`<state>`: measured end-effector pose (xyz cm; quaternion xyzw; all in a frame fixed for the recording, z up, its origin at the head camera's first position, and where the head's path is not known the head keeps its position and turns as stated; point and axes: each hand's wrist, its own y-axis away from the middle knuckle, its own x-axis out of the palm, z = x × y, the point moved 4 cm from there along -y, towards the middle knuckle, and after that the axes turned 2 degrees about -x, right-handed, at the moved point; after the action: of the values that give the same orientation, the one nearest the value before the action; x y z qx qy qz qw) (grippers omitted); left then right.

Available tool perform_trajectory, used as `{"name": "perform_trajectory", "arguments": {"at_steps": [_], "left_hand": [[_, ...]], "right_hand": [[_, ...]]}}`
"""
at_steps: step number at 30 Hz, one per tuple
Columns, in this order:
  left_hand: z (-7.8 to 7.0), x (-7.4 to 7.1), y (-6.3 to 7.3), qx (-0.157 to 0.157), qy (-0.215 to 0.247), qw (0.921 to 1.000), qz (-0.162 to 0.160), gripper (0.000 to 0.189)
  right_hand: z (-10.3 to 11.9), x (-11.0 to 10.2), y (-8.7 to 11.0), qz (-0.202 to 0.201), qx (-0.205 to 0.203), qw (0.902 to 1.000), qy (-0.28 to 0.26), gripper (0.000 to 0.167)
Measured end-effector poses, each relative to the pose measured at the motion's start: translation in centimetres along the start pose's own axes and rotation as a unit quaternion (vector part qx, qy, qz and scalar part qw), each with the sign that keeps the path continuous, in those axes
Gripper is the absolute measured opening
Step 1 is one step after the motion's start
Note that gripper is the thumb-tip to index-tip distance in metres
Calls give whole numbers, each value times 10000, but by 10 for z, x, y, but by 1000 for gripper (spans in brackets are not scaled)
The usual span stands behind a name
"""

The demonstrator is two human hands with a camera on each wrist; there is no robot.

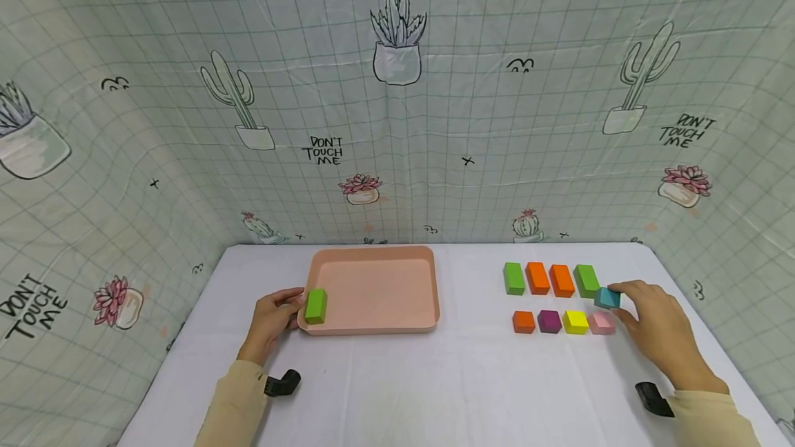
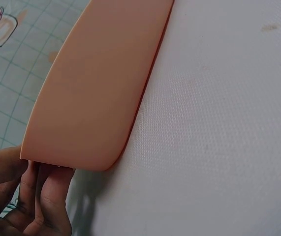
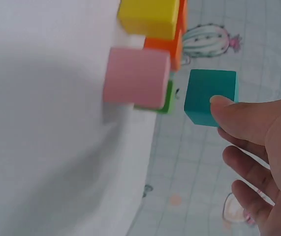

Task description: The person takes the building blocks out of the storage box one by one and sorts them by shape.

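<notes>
My right hand (image 1: 664,326) pinches a teal block (image 3: 208,97) between thumb and fingers, holding it up over the right side of the table. In the head view the block overlaps the space between a green block (image 1: 586,281) and a pink block (image 1: 602,323). My left hand (image 1: 271,323) holds the left edge of a shallow pink tray (image 1: 373,329), its thumb at the rim and its other fingers against the end wall in the left wrist view. Inside the tray, by that left edge, lies one green block (image 1: 316,306).
A back row holds another green block (image 1: 514,279) and orange blocks (image 1: 537,279). In front of it sit a smaller orange block (image 1: 524,323), a purple block (image 1: 549,321) and a yellow block (image 1: 575,323). A patterned cloth (image 1: 435,109) hangs behind the white table (image 1: 435,392).
</notes>
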<state>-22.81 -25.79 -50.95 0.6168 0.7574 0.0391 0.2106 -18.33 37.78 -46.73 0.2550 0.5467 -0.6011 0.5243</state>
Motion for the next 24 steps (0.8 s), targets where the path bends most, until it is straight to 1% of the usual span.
{"name": "perform_trajectory", "arguments": {"at_steps": [6,12,19,24], "left_hand": [[1,0,-1,6,-18,10000,-7,35],[0,1,0,11,14,10000,-10,36],[-4,0,4,15,59,10000,22,37],[-4,0,4,69,126,9999,65,38]], "right_hand": [[-27,0,14,15,26,10000,58,45],[-47,-1,22,204,129,9997,-95,43],[-57,0,27,462,85,9988,-163,40],[-59,4,27,851,243,9960,-157,40]]}}
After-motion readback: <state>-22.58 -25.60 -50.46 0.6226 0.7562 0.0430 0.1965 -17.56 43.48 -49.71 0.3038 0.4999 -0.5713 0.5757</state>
